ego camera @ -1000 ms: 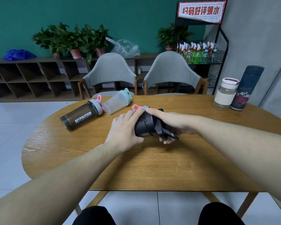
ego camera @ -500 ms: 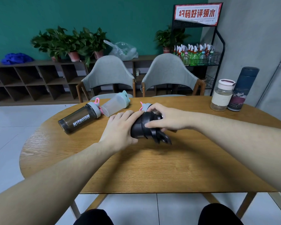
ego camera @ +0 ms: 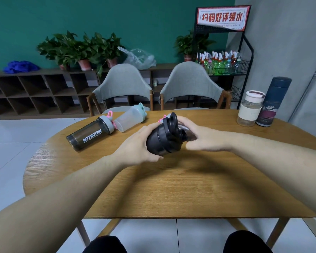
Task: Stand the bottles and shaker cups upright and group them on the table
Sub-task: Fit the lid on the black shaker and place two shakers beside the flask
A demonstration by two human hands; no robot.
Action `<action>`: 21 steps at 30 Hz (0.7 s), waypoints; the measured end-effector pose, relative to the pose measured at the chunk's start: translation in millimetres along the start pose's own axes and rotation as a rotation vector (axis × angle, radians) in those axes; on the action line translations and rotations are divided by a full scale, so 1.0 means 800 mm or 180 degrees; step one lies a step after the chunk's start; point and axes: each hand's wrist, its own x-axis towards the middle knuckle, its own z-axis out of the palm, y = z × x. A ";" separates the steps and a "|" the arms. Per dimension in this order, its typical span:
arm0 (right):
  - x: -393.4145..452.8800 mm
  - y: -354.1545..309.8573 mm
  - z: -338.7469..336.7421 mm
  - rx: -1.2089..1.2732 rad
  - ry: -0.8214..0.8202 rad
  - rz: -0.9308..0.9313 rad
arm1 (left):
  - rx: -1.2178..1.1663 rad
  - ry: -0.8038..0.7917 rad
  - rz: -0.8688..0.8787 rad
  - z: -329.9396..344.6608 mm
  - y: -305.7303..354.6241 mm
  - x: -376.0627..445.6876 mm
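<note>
Beside the lying MYPROTEIN shaker point(ego camera: 91, 134), both hands' fingers point(ego camera: 150, 128) clasp a tilted black shaker point(ego camera: 162, 141).

One head-worn wide-angle view, looking forward and down across the round wooden table point(ego camera: 171, 189), close over both forearms. It faces the teal back wall point(ego camera: 117, 19) and two grey chairs point(ego camera: 123, 83); dark-trousered knees sit at the bottom edge.

I see a teal wall point(ego camera: 117, 15) at twelve o'clock, a cubby shelf point(ego camera: 35, 92) with potted plants point(ego camera: 80, 48) at ten, two grey chairs point(ego camera: 122, 84), white floor tiles point(ego camera: 7, 134).
</note>
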 end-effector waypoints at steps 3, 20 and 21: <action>0.003 -0.004 0.004 -0.0331 0.0164 -0.0212 | -0.0245 -0.0113 -0.0023 0.002 0.004 0.005; 0.027 0.000 0.017 0.1420 0.1654 0.1187 | 0.0919 0.0520 0.0161 0.012 0.024 0.017; 0.024 0.005 0.013 0.0959 0.1983 0.0759 | 0.0724 0.0456 0.0109 0.008 0.023 0.018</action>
